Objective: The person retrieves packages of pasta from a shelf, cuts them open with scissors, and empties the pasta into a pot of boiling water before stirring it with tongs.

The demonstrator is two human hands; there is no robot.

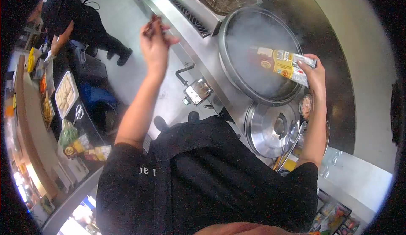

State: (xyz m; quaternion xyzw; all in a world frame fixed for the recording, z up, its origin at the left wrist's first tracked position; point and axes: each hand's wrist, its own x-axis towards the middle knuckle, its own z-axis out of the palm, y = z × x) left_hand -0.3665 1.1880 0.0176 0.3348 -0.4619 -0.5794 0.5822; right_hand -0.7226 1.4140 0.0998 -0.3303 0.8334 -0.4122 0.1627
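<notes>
My right hand (pixel 316 77) grips a yellow-and-white food packet (pixel 282 63) by one end. The packet is tilted over a big round pot (pixel 225 61), and steam hides what is inside the pot. Out to the left, above the floor, my left hand (pixel 155 42) is raised with its fingers pinched around something small, dark and reddish; motion blur keeps me from telling what it is. Beside the pot lies a round metal lid (pixel 262 129), with tongs (pixel 292 144) resting by its edge.
A fryer basket (pixel 222 0) sits in a metal basin beyond the pot. On the left counter are a white tray of pale rolls (pixel 67 94), scissors (pixel 78 113) and a similar packet (pixel 99 152). Another person (pixel 80 19) stands at the upper left.
</notes>
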